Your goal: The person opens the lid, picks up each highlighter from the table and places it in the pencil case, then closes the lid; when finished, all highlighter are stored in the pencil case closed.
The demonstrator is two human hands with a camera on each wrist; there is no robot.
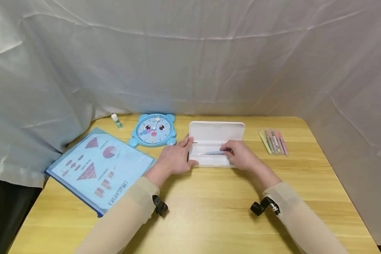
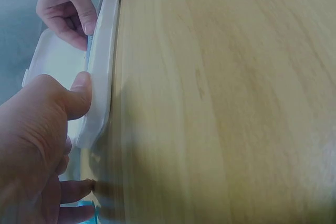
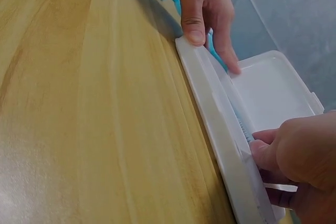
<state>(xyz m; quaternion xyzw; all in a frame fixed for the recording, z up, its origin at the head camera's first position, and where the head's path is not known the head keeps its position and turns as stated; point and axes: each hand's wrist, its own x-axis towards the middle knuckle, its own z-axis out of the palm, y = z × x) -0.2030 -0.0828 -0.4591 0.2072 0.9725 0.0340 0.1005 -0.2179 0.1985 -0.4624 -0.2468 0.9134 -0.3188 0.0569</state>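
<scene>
The case, smooth white plastic, long and round-cornered, lies open near the middle of the desk, its lid raised at the back. The right hand has a pinching grip on a slim bluish item lying lengthwise inside. The left hand has a loose grip, thumb on the near rim, a finger reaching the lid's left end. Wood grain spreads broadly in front of the case; a narrow gap parts it from the round-faced blue clock, a wider one from the slender markers. The glossy folder slants at left, and a creased curtain meets the back edge. Right fingers hide one end of the slim item; I cannot tell whether it is a pen or ruler.
</scene>
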